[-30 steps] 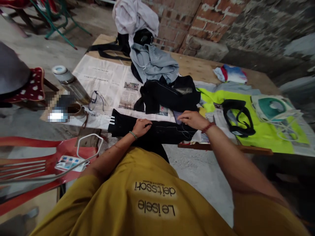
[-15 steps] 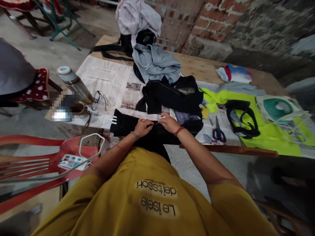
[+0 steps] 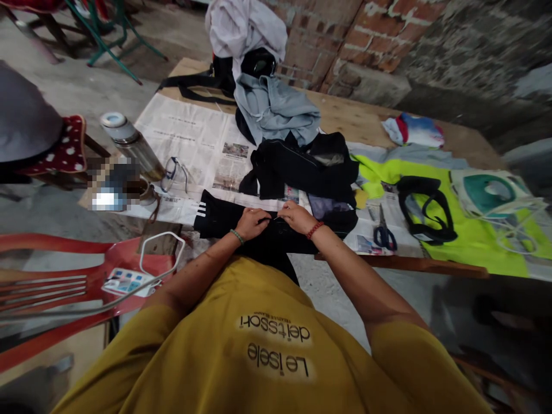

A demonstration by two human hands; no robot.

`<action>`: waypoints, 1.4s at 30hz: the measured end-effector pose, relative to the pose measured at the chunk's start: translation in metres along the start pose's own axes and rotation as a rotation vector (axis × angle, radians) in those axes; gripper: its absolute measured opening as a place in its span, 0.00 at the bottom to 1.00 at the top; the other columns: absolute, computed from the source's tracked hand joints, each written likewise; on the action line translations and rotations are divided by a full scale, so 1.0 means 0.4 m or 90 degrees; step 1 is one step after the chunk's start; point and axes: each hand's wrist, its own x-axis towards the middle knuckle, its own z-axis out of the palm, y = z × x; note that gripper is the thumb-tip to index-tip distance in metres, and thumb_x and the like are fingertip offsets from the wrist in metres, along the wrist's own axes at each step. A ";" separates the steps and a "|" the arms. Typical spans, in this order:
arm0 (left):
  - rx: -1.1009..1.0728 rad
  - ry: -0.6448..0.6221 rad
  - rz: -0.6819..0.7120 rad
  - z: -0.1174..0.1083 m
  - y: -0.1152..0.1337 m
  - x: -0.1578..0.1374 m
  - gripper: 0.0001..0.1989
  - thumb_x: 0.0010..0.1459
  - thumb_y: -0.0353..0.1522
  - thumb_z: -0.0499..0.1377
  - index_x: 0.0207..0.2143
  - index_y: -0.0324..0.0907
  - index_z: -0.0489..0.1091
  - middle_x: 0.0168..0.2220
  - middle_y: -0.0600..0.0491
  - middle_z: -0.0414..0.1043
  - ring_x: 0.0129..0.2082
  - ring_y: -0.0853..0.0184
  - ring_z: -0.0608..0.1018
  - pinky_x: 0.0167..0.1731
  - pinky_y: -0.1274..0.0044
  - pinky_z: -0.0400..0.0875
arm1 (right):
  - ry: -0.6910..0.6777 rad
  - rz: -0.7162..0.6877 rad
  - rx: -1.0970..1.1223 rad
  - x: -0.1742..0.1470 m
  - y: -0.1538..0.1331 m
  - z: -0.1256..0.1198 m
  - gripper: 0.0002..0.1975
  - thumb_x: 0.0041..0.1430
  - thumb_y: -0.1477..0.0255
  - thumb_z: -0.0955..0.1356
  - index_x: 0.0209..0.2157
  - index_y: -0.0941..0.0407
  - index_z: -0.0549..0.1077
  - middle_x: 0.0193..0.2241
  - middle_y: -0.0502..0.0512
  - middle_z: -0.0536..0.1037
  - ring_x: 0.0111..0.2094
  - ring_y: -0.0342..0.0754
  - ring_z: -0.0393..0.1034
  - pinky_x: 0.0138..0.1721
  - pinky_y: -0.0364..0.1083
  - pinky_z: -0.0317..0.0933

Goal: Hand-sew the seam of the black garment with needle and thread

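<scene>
A black garment [image 3: 219, 215] with white stripes at its left end lies along the table's near edge and over my lap. My left hand [image 3: 252, 223], a green bracelet at its wrist, is closed on the cloth, thumb and fingers pinching it. Just to the right, my right hand [image 3: 298, 218] with a red bead bracelet is closed in a pinch. From its fingertips a thin, pale sewing needle [image 3: 276, 218] points toward the cloth by my left fingers. Any thread is too fine to make out.
Dark scissors [image 3: 383, 234] lie right of my hands, near a black strap loop [image 3: 425, 210] and an iron [image 3: 491, 192] on yellow cloth. Left are glasses [image 3: 175, 174] and a flask [image 3: 131, 146]. Behind lies a grey garment [image 3: 278, 109]. A red chair [image 3: 116, 259] stands at left.
My right hand has dipped very slightly, and its needle is tilted a little differently near the black cloth. My left hand keeps its hold. The whole view has shifted slightly.
</scene>
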 end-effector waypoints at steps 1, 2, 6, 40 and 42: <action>0.001 -0.003 -0.002 0.000 0.000 0.000 0.09 0.57 0.30 0.55 0.39 0.45 0.74 0.39 0.55 0.77 0.42 0.66 0.76 0.50 0.70 0.58 | -0.005 -0.002 0.001 0.000 -0.002 0.000 0.12 0.58 0.77 0.62 0.35 0.57 0.78 0.39 0.58 0.68 0.36 0.44 0.64 0.40 0.41 0.59; 0.002 -0.006 -0.003 0.000 -0.001 0.000 0.09 0.57 0.31 0.56 0.39 0.46 0.74 0.39 0.55 0.77 0.41 0.66 0.76 0.50 0.70 0.58 | -0.010 -0.006 0.001 0.000 -0.003 0.000 0.12 0.58 0.77 0.62 0.36 0.57 0.78 0.39 0.57 0.68 0.37 0.44 0.64 0.40 0.41 0.59; -0.004 -0.013 -0.001 0.004 -0.004 0.002 0.08 0.56 0.32 0.58 0.38 0.46 0.74 0.40 0.55 0.77 0.41 0.66 0.76 0.51 0.69 0.57 | -0.018 -0.018 0.000 -0.002 -0.006 0.004 0.12 0.58 0.77 0.62 0.35 0.55 0.78 0.38 0.56 0.68 0.37 0.43 0.64 0.40 0.41 0.59; 0.023 -0.020 0.026 0.009 -0.007 -0.002 0.08 0.61 0.32 0.55 0.39 0.46 0.74 0.41 0.54 0.77 0.43 0.67 0.76 0.48 0.71 0.58 | -0.050 0.510 0.660 0.069 -0.086 -0.019 0.09 0.56 0.74 0.69 0.25 0.59 0.65 0.16 0.43 0.69 0.10 0.32 0.55 0.10 0.35 0.43; 0.018 -0.022 0.024 0.009 -0.008 -0.002 0.08 0.61 0.32 0.55 0.39 0.46 0.73 0.41 0.54 0.76 0.43 0.67 0.75 0.48 0.71 0.58 | -0.081 0.515 0.660 0.072 -0.082 -0.018 0.10 0.57 0.73 0.69 0.25 0.59 0.65 0.16 0.44 0.68 0.09 0.33 0.54 0.09 0.36 0.42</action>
